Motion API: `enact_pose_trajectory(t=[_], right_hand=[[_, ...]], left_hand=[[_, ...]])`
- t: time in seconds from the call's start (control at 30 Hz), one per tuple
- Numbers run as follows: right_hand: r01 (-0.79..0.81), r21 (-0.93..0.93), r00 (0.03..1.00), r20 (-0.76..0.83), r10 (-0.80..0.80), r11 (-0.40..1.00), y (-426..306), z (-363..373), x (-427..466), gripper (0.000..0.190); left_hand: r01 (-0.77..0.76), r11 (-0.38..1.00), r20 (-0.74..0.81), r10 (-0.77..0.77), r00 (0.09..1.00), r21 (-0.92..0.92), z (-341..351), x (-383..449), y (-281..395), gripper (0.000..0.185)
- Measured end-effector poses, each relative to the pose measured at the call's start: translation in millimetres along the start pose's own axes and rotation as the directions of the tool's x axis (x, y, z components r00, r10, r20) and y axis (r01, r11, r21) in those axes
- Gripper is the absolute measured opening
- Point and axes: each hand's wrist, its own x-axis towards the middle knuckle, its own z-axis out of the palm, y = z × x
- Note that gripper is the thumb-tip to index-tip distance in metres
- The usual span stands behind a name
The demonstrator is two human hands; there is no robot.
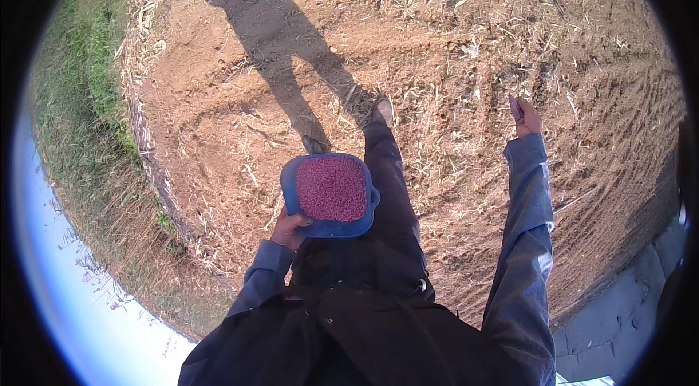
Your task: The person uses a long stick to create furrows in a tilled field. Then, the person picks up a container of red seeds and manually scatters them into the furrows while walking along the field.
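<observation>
My left hand [290,230] grips the lower left rim of a blue plastic basin [291,189], the thumb over its edge. The basin is at my waist and holds many small pink-red grains [331,188], which look like coated seeds. Out to the right, well away from the basin, my right hand [525,117] is stretched over the soil with its fingers pointing forward and close together. Whether anything lies between those fingers cannot be told.
Bare brown soil [437,129] strewn with dry straw lies ahead. Green and dry grass [104,74] borders it on the left. My shoe [383,112] is on the soil, with my shadow [273,20] ahead. A cracked grey surface [611,326] shows at lower right.
</observation>
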Motion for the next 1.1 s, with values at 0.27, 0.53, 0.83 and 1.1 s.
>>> enact_pose_trajectory(t=[0.27,0.53,0.83,1.1], right_hand=[[-0.113,-0.020,0.991,-0.072,0.112,0.993,44,31,12,0.022],[-0.266,-0.124,0.948,0.143,0.283,0.956,126,106,-5,0.020],[-0.400,-0.264,0.812,0.342,0.473,0.878,231,240,-84,0.021],[-0.477,-0.282,0.621,0.562,0.546,0.832,317,356,-210,0.025]], left_hand=[[0.016,0.999,-0.002,-0.016,1.000,0.045,16,4,5,0.069],[-0.037,0.999,0.055,0.039,0.998,-0.032,-9,-5,-7,0.073],[-0.096,0.982,0.016,0.099,0.995,-0.161,-64,-19,-11,0.067],[-0.121,0.956,-0.004,0.124,0.992,-0.267,-126,-35,5,0.063]])
